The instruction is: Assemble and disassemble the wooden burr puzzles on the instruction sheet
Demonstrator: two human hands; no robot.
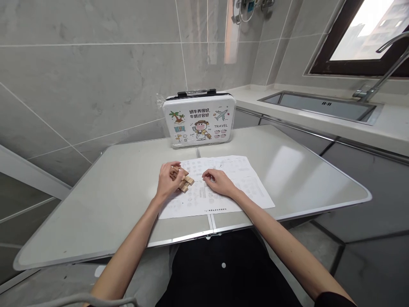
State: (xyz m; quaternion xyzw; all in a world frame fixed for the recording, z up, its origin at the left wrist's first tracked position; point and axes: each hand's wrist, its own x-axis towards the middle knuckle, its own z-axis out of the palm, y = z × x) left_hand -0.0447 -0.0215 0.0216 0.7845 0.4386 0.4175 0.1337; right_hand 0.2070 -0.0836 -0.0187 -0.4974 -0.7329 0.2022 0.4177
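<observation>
My left hand (pixel 168 179) is curled around a cluster of small interlocking wooden blocks (pixel 188 181), like a wooden burr puzzle, over the left part of a paper sheet. Its thumb lies across the blocks, and the palm hides part of them. To the right, my right hand (pixel 219 181) rests on the sheet with its fingers curled in; nothing shows in them. A small gap separates its fingertips from the blocks. The printed paper sheet (pixel 252 192) has small faint diagrams and lies flat under both hands.
A white cartoon-printed case (pixel 183 128) with a black handle, partly in clear plastic, stands upright at the back of the folding table (pixel 118 183). Behind is a tiled wall. A counter with a sink (pixel 315 106) and tap (pixel 370 91) is at the right.
</observation>
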